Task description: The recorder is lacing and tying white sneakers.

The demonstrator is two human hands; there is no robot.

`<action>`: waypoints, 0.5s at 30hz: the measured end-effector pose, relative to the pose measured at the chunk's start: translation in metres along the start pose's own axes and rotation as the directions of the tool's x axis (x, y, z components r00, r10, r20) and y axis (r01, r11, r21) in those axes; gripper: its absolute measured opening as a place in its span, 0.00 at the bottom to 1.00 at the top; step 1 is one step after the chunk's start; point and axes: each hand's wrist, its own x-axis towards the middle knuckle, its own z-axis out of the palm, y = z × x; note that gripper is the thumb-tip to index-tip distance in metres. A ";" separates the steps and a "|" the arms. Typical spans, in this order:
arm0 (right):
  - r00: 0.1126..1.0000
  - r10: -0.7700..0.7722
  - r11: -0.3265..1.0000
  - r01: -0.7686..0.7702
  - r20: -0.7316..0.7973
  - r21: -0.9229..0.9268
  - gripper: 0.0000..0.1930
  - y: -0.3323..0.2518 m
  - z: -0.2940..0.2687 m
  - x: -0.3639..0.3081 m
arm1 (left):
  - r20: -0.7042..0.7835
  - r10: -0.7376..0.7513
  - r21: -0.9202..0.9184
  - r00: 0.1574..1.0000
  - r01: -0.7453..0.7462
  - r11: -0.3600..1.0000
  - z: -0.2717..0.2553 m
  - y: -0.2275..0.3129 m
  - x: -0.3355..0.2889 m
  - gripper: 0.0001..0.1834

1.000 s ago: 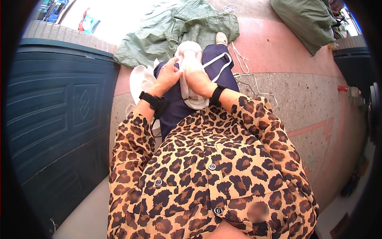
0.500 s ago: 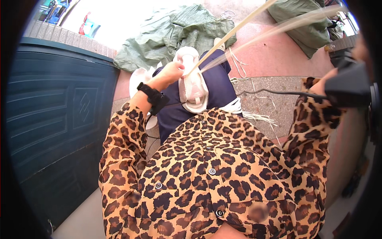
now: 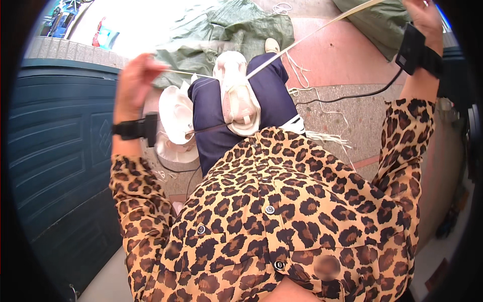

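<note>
A white and pale pink sneaker lies along my thighs, its heel toward me. A cream shoelace comes out of it and is drawn out to both sides. My left hand, somewhat blurred, pinches the lace's left end, out to the left of the shoe. Far up on the right, my right hand is closed on the other, longer end, which runs taut; the picture's upper edge cuts off part of that hand. Both wrists carry black strapped devices.
Several more white shoes are stacked by my left leg. A bundle of white laces rests on my right thigh, with loose strands trailing floorward. A black cable runs to my right wrist. Green sacks lie ahead; a dark blue door stands left.
My left hand has moved from the shoe out to the left, drawing lace with it. My right hand has swung up and forward, and the lace strands are pulled apart.
</note>
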 end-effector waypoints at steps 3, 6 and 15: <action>1.000 -0.022 0.838 0.022 0.006 -0.545 0.04 0.048 -0.054 -0.005 | -0.274 0.087 -0.412 0.958 -0.198 0.889 -0.090 0.054 -0.023 0.03; 0.994 0.075 0.462 0.038 0.082 -0.886 0.06 0.133 -0.083 -0.049 | -0.545 0.097 -0.288 0.833 -0.295 0.911 -0.140 0.081 -0.050 0.05; 0.818 0.445 -0.006 0.411 0.365 -0.912 0.09 0.308 -0.081 -0.201 | -0.254 -0.465 0.093 0.848 0.500 0.861 0.007 -0.086 -0.026 0.07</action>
